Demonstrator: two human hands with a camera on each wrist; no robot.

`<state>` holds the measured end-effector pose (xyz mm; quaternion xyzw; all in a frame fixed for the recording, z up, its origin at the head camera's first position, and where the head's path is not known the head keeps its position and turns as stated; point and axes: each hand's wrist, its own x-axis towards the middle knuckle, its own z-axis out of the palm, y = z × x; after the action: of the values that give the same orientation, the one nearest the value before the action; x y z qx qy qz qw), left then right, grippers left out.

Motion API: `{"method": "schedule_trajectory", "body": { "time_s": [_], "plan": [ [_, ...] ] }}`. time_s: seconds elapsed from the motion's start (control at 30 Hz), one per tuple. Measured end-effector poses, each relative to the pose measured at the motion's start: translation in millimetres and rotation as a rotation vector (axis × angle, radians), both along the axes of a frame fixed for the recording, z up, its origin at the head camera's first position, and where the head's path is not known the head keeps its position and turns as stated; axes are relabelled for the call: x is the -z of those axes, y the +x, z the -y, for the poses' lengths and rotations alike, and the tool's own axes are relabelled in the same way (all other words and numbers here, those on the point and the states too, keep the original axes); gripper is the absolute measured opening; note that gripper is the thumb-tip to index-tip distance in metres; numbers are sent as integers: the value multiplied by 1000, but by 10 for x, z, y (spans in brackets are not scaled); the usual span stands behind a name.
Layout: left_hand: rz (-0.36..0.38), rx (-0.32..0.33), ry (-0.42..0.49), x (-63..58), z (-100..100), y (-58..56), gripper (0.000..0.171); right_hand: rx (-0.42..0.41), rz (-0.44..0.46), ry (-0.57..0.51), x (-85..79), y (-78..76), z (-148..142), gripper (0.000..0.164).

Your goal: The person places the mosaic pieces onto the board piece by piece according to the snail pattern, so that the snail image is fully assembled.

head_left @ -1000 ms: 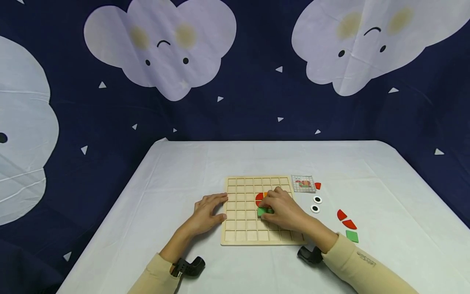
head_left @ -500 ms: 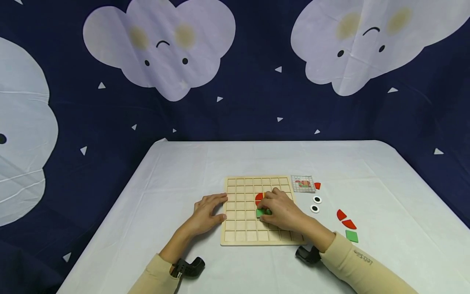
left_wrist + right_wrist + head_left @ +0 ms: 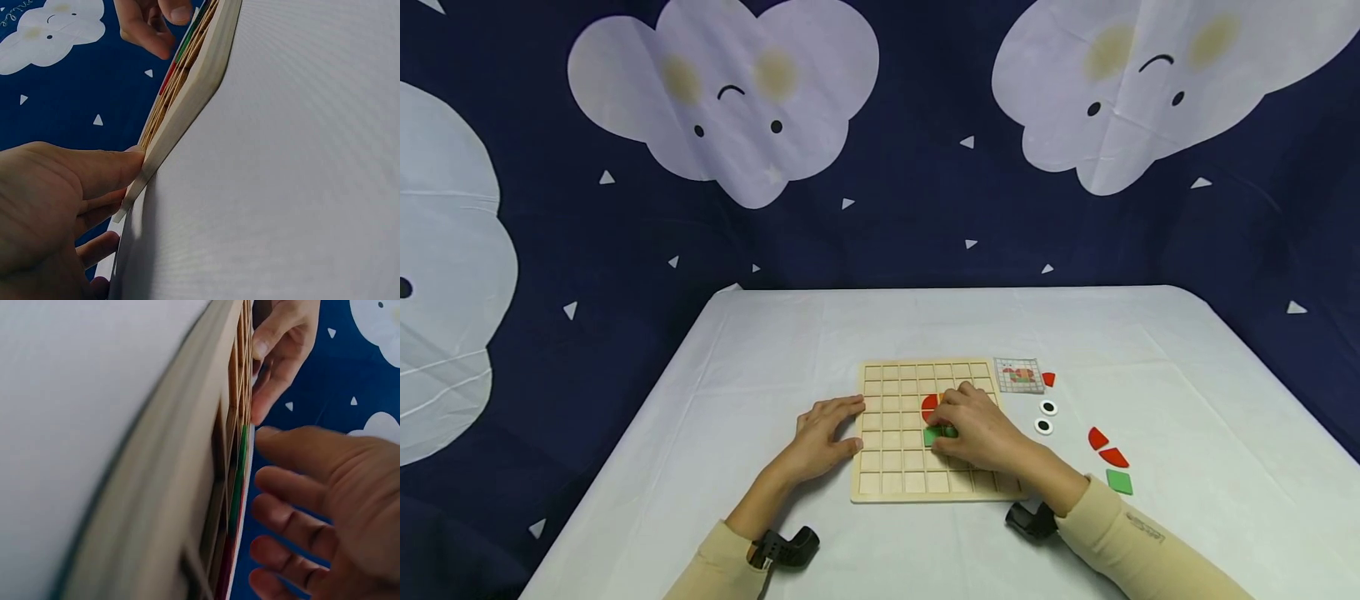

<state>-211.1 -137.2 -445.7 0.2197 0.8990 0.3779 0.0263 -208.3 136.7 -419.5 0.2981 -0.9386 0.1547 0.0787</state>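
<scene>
A wooden grid board (image 3: 891,483) lies on the white table. My left hand (image 3: 823,437) rests at its left edge, fingertips near one cell row and thumb lower down; in the left wrist view that thumb (image 3: 115,169) touches the board's side. My right hand (image 3: 977,425) is over the board's middle, thumb tip and fingertips at a green piece (image 3: 931,437). Just above the green piece sit rounded red pieces (image 3: 929,407), and a sliver of an orange piece (image 3: 942,398) shows by the fingers. The right hand hides what lies beneath its palm. Its fingers are loosely bent in the right wrist view.
A small pattern card (image 3: 1019,376) lies at the board's upper right, a red piece (image 3: 1049,379) next to it. Two white rings with black centres (image 3: 1048,407) lie below. Farther right are two red quarter pieces (image 3: 1097,438) and a green square (image 3: 1119,482).
The green piece under my right hand has shifted slightly down and left. The right hand has moved only a little; the left hand stays at the board's edge.
</scene>
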Motion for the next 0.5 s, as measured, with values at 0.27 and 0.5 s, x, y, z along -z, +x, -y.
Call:
{"method": "schedule_trajectory", "body": {
  "time_s": [0.27,0.5],
  "plan": [
    [-8,-1,2,-2,-6,1,53,88,-9,-59,-88,37,-294,21],
    [-8,-1,9,2,-4,0,53,206,1,-89,-79,112,-674,22]
  ]
}}
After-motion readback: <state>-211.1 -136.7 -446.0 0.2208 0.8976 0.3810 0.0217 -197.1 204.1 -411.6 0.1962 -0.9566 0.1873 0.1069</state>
